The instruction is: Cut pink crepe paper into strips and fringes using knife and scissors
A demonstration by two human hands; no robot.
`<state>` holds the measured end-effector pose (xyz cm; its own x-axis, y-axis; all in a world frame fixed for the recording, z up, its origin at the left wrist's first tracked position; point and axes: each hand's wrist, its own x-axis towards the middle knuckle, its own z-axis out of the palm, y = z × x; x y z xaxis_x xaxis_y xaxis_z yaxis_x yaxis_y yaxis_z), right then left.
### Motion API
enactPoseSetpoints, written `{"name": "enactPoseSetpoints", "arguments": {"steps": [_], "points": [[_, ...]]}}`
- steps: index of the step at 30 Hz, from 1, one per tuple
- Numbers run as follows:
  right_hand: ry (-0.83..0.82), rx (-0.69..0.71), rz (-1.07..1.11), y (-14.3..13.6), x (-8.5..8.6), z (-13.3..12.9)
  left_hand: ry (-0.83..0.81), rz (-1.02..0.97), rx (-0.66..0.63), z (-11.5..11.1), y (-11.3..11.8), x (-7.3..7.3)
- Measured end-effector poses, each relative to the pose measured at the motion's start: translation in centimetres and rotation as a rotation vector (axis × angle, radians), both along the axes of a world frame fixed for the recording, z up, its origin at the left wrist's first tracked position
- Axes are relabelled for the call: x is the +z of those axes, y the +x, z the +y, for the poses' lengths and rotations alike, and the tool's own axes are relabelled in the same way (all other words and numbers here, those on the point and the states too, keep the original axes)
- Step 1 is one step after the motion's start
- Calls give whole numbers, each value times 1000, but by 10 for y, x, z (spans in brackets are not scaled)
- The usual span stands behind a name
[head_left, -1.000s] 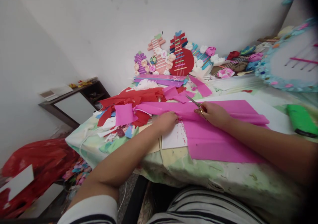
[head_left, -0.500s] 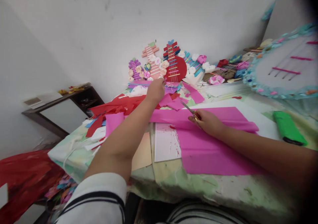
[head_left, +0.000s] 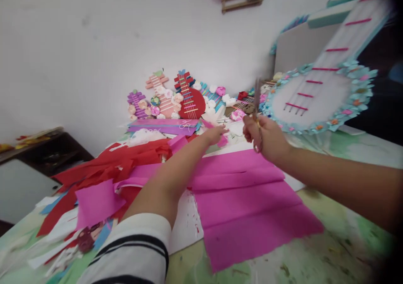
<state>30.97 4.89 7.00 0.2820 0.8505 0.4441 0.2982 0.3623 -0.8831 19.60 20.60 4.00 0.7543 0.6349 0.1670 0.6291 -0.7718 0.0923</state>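
My right hand (head_left: 267,139) is closed around the handles of small metal scissors (head_left: 257,103), blades pointing up and blurred. It hovers past the far edge of a large pink crepe paper sheet (head_left: 245,204). My left hand (head_left: 216,135) reaches forward over a pink paper strip (head_left: 223,141), fingers stretched out and somewhat blurred. Whether it touches the strip is unclear. Under my left forearm runs a folded band of the pink paper, ending in a loose flap (head_left: 96,202) on the left. A white board (head_left: 185,221) with red specks lies partly beneath the sheet.
Red paper pieces (head_left: 110,162) and scraps cover the table's left side. Against the wall stand several decorated craft instruments, among them a red one (head_left: 192,101). A big white instrument with blue flower trim (head_left: 315,95) leans at right. A dark cabinet (head_left: 47,162) stands left.
The view has turned right and come closer to the table. My left hand has moved from the string-covered purple pieces to the pink strip. My right hand has raised the scissors, blades now upright.
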Motion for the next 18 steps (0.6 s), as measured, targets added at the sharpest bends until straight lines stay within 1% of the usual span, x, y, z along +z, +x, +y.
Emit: {"name": "enactPoseSetpoints", "arguments": {"steps": [2, 3, 4, 5, 6, 8, 10, 12, 13, 15, 17, 18], "points": [[21, -85, 110, 14, 19, -8, 49, 25, -71, -5, 20, 5], [27, -119, 131, 20, 24, -11, 69, 37, -79, -6, 25, 9], [34, -146, 147, 27, 25, -14, 91, 44, -68, -8, 26, 13], [31, -159, 150, 33, 23, -16, 112, 48, -41, -9, 22, 18], [16, -162, 143, 39, 19, -17, 130, 57, -3, -10, 14, 22], [-71, -138, 98, 49, 5, -18, 139, 101, 93, -16, -16, 30], [-237, -105, -37, 54, -8, -19, 121, 162, 180, -31, -57, 35], [-400, -95, -288, 51, -17, -21, 107, 206, 245, -58, -98, 38], [-447, -96, -447, 47, -18, -22, 105, 217, 265, -75, -116, 38], [-453, -72, -761, 35, -19, -26, 121, 213, 295, -110, -145, 36], [-409, 0, -995, 19, -19, -30, 125, 222, 277, -139, -162, 30], [-392, 41, -1077, 11, -20, -31, 122, 258, 252, -148, -167, 26]]}}
